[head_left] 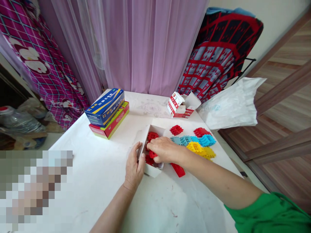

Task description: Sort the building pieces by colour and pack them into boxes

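A white open-topped cardboard box point(152, 171) stands near the middle of the table, with several red notched plastic building pieces point(153, 135) inside. My left hand point(134, 165) grips the box's left wall, thumb toward the inside and fingers outside. Reaching in from the right, my right hand point(163, 149) has its fingers curled over a red building piece point(152, 154) in the box; its fingertips are partly hidden. Right of the box lie more pieces: red point(176, 130), blue point(207, 140) and yellow point(195, 147). A flat red piece point(178, 170) lies below my right wrist.
A blue carton point(105, 108) is stacked on a red-and-green carton point(110, 124) at the back left. An open red-and-white carton point(178, 105) stands at the back right. A white plastic bag point(230, 105) hangs over the right edge of the white-covered table point(97, 181).
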`<state>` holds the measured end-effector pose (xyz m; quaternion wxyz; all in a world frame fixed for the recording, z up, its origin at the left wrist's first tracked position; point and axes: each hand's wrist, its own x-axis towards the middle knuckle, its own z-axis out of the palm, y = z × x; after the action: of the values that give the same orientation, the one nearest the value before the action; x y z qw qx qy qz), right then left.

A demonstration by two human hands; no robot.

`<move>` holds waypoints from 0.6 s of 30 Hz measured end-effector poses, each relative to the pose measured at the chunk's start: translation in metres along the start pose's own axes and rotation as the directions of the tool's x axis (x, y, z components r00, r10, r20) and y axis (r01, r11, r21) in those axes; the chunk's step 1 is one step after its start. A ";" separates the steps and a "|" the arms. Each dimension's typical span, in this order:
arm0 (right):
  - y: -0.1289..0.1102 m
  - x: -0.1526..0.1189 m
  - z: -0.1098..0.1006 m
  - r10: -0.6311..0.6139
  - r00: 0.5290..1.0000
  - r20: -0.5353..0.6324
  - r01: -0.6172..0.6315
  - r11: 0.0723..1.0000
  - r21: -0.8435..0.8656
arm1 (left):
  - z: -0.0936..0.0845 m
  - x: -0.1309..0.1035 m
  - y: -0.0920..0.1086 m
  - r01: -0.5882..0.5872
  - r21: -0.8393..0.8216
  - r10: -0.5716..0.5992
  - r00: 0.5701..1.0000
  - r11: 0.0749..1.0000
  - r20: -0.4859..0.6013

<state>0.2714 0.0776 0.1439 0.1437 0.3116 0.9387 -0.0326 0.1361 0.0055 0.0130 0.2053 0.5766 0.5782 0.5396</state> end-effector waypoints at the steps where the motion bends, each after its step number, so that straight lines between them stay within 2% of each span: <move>1: -0.001 0.003 0.004 -0.010 1.000 0.010 0.010 1.000 -0.008 | 0.000 0.000 0.000 -0.003 0.002 0.003 1.000 1.000 -0.001; 4: -0.001 0.006 0.011 -0.026 1.000 0.015 0.026 1.000 -0.015 | 0.001 0.000 -0.001 -0.003 -0.001 0.003 1.000 1.000 -0.009; 8: -0.006 0.003 0.010 -0.036 0.999 0.027 0.036 0.999 -0.005 | 0.002 0.000 -0.002 -0.001 0.000 0.001 1.000 1.000 -0.015; 11: 0.000 -0.004 -0.001 -0.027 0.999 -0.024 0.028 0.999 0.043 | 0.001 0.001 0.001 -0.001 -0.002 0.001 1.000 1.000 -0.013; 13: 0.020 -0.012 -0.015 0.059 0.992 -0.114 -0.050 0.996 0.080 | 0.000 0.001 0.002 -0.001 -0.008 0.001 1.000 1.000 -0.009; 15: 0.051 -0.021 -0.029 0.233 0.945 -0.231 -0.215 0.971 0.103 | 0.000 0.001 0.002 0.003 -0.016 -0.003 1.000 1.000 -0.008; 18: 0.109 -0.033 -0.038 0.460 0.801 -0.383 -0.449 0.885 0.125 | 0.000 0.000 0.001 0.020 -0.018 -0.020 1.000 1.000 -0.012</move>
<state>0.3516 0.1524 0.1932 -0.0531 0.5292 0.8451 0.0543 0.1361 0.0055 0.0141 0.2126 0.5656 0.5802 0.5461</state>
